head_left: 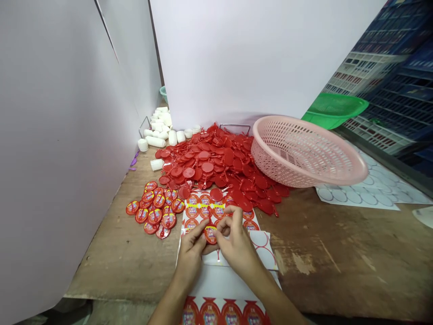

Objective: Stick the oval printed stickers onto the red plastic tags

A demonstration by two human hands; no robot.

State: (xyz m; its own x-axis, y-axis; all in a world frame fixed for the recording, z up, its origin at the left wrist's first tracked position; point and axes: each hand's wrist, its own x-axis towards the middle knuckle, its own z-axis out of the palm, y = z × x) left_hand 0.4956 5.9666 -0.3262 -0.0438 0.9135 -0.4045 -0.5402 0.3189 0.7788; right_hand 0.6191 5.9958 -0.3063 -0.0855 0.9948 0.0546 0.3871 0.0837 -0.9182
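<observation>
Between my hands is a round red piece (210, 234) with a colourful sticker on its face and a thin handle pointing away from me. My left hand (192, 249) grips its left edge between thumb and fingers. At its right side, my right hand (233, 239) touches the sticker with thumb and index finger pinched. Beneath them lie sheets of round red stickers (191, 213) and a partly bare backing sheet (265, 249). Beyond is a large heap of plain red pieces (216, 158). Stickered red pieces (155, 215) form a pile to the left.
A pink basket (304, 158) sits at the right, overlapping the heap's edge, with a green basket (334, 108) behind. White containers (155, 141) stand and lie at the back left. White panels (237, 58) enclose the wooden table (321, 253); printed sheets (358, 196) lie right.
</observation>
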